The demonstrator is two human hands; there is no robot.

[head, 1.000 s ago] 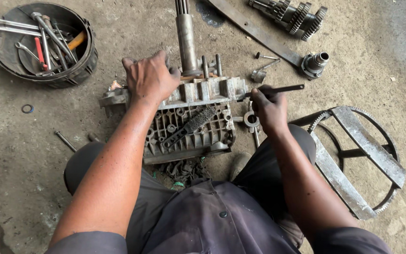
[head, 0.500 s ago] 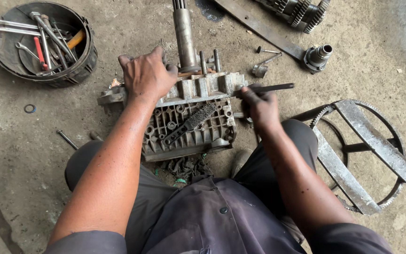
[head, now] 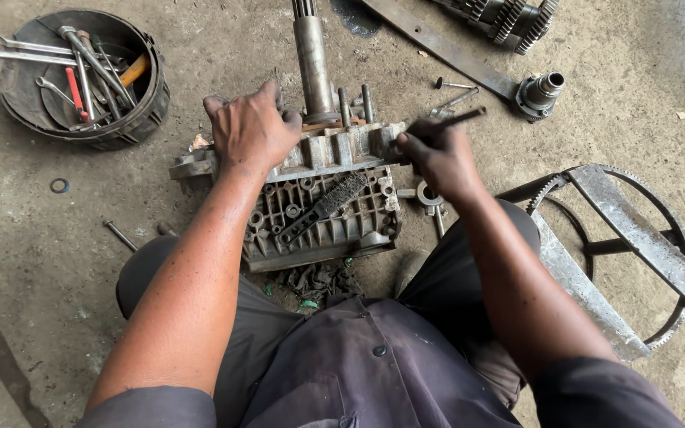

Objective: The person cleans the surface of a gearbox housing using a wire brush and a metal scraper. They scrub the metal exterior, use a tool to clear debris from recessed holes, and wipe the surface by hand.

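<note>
A grey cast-metal gearbox housing (head: 319, 210) lies on the concrete floor between my knees, with a steel shaft (head: 312, 59) standing out of its far side. My left hand (head: 251, 127) presses flat on the housing's top left edge, fingers spread over it. My right hand (head: 434, 154) is closed around a thin dark rod-like tool (head: 457, 119), its end against the housing's top right corner. A dark ribbed bar (head: 327, 206) rests across the housing's ribbed face.
A round black tub (head: 132, 119) of wrenches and screwdrivers sits at the upper left. A toothed ring with flat cross bars (head: 636, 230) lies right. A gear shaft (head: 509, 20), a long flat bar (head: 445, 51), loose bolts (head: 453, 83) and a washer (head: 59, 185) dot the floor.
My right hand has moved left with the rod tool, from beside the housing onto its top right corner. The left hand has stayed on the housing.
</note>
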